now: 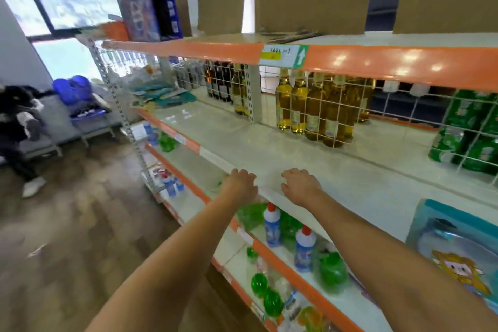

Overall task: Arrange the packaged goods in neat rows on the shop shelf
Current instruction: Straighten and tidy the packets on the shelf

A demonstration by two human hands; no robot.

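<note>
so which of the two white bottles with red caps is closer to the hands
The upper-left white bottle, right below the right hand; the other bottle stands further right and lower in view.

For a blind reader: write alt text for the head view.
Both the left hand and right hand rest empty on the front edge of a mostly bare shop shelf. Yellow oil bottles stand behind its wire back; green and white bottles fill lower shelves.

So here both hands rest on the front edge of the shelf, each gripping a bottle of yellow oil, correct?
Not quite. In the head view the left hand and right hand do rest on the front edge of the shelf, but they hold nothing. The yellow oil bottles stand at the back, behind the wire grid.
</note>
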